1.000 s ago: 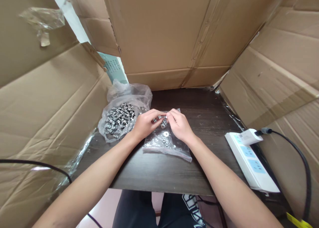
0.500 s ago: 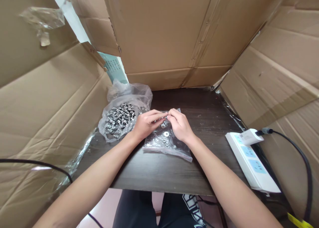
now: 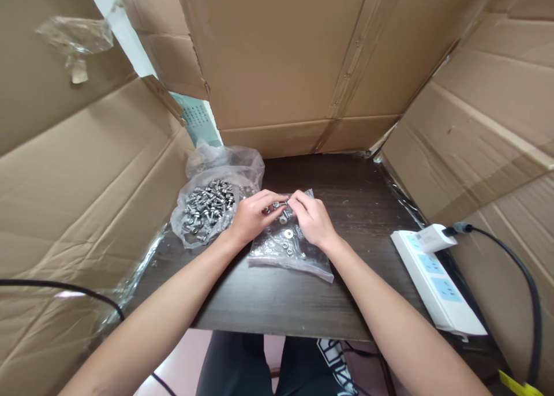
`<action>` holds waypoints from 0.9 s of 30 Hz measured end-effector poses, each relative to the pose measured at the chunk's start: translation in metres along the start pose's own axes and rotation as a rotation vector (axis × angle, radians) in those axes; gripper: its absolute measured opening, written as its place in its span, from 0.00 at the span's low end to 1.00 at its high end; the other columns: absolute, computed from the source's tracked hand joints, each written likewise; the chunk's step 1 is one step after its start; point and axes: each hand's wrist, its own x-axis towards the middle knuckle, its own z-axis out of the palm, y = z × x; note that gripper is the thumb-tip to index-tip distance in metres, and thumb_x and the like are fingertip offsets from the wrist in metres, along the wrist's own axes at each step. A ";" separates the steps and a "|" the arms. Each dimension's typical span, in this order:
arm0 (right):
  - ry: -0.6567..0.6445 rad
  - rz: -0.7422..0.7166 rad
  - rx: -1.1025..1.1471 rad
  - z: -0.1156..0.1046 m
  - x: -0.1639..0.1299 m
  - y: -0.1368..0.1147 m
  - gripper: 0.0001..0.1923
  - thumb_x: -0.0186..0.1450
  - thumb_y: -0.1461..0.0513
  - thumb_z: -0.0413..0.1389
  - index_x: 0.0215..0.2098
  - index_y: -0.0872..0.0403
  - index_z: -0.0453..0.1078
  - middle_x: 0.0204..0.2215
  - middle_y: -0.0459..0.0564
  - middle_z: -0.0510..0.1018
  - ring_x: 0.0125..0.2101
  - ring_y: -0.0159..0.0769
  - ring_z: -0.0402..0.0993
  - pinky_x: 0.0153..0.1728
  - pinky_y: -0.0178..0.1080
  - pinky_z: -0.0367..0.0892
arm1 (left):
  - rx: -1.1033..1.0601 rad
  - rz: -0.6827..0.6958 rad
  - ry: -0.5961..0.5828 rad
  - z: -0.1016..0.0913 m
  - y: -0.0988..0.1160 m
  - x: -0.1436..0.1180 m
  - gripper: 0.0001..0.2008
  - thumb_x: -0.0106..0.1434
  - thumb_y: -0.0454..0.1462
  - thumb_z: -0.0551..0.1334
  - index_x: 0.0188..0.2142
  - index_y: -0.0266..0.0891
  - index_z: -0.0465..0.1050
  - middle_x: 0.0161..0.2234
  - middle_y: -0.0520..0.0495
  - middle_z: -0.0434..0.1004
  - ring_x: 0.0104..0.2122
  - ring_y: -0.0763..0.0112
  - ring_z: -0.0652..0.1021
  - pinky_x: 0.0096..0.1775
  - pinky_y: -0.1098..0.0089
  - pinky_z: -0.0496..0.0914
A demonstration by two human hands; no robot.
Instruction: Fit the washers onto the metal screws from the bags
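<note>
Cardboard walls [image 3: 298, 49] enclose dark wooden table [image 3: 277, 303].

Even soft daylight, faint shadows, sharp centre, wide-angle bending at edges.

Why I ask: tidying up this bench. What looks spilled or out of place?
Nothing has spilled. The screws sit inside their open plastic bag, and the washers lie on a flat clear bag. Both hands, left and right, pinch one small screw between them.
</note>
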 end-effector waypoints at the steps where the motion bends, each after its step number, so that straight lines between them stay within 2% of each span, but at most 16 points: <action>1: 0.000 -0.012 0.009 0.000 0.000 0.000 0.13 0.70 0.54 0.49 0.30 0.50 0.63 0.24 0.44 0.72 0.27 0.36 0.67 0.32 0.37 0.56 | -0.005 0.007 0.002 0.000 0.000 0.000 0.08 0.70 0.35 0.66 0.47 0.38 0.80 0.41 0.45 0.84 0.38 0.72 0.83 0.36 0.76 0.76; 3: -0.004 -0.026 0.009 0.000 0.000 0.001 0.13 0.69 0.55 0.49 0.29 0.50 0.63 0.23 0.45 0.71 0.26 0.36 0.67 0.31 0.37 0.56 | -0.012 0.016 -0.007 0.000 0.001 0.000 0.08 0.69 0.34 0.66 0.47 0.38 0.80 0.42 0.45 0.84 0.39 0.72 0.83 0.37 0.75 0.77; 6: 0.005 0.003 -0.028 0.000 0.000 0.001 0.21 0.72 0.52 0.45 0.24 0.50 0.61 0.21 0.46 0.70 0.25 0.36 0.66 0.31 0.38 0.56 | -0.012 0.010 -0.013 -0.001 0.001 0.001 0.08 0.70 0.34 0.66 0.47 0.38 0.80 0.41 0.45 0.84 0.39 0.71 0.83 0.38 0.75 0.77; 10: -0.003 -0.038 -0.013 0.000 0.000 0.002 0.14 0.70 0.54 0.48 0.29 0.50 0.64 0.24 0.45 0.72 0.27 0.36 0.67 0.32 0.37 0.56 | -0.016 0.020 -0.006 0.000 0.001 0.001 0.08 0.70 0.34 0.65 0.47 0.38 0.80 0.42 0.45 0.85 0.39 0.71 0.84 0.39 0.74 0.78; 14: 0.008 -0.013 -0.041 0.000 0.000 0.003 0.23 0.73 0.51 0.43 0.24 0.51 0.61 0.22 0.46 0.70 0.26 0.36 0.67 0.32 0.38 0.56 | -0.012 0.013 -0.018 0.000 0.001 0.001 0.08 0.70 0.35 0.65 0.47 0.38 0.80 0.41 0.44 0.85 0.40 0.70 0.84 0.41 0.73 0.78; 18: 0.003 -0.060 -0.006 0.000 0.000 0.003 0.16 0.71 0.53 0.48 0.29 0.51 0.64 0.25 0.45 0.72 0.27 0.36 0.68 0.32 0.37 0.57 | -0.015 0.013 -0.014 -0.001 0.001 0.001 0.08 0.70 0.35 0.65 0.48 0.38 0.80 0.42 0.44 0.85 0.40 0.70 0.84 0.41 0.72 0.78; 21: 0.000 -0.033 -0.042 0.001 0.001 0.003 0.21 0.73 0.51 0.45 0.25 0.51 0.62 0.22 0.46 0.70 0.26 0.36 0.67 0.32 0.38 0.57 | -0.014 0.015 -0.024 -0.002 0.002 0.001 0.08 0.70 0.34 0.64 0.47 0.38 0.80 0.42 0.45 0.85 0.39 0.70 0.84 0.41 0.73 0.78; 25: 0.018 -0.051 -0.016 0.002 0.001 0.004 0.15 0.71 0.52 0.49 0.30 0.50 0.65 0.24 0.45 0.73 0.27 0.36 0.68 0.31 0.37 0.57 | -0.015 0.023 -0.006 -0.001 0.001 0.001 0.08 0.70 0.34 0.65 0.47 0.38 0.80 0.42 0.45 0.85 0.39 0.71 0.83 0.39 0.74 0.77; 27: 0.019 -0.050 -0.026 0.002 0.001 0.004 0.18 0.72 0.52 0.47 0.28 0.51 0.65 0.24 0.46 0.74 0.28 0.37 0.69 0.32 0.37 0.58 | -0.017 0.028 0.002 0.000 0.001 0.001 0.08 0.70 0.33 0.65 0.47 0.37 0.80 0.41 0.45 0.84 0.38 0.72 0.83 0.38 0.76 0.77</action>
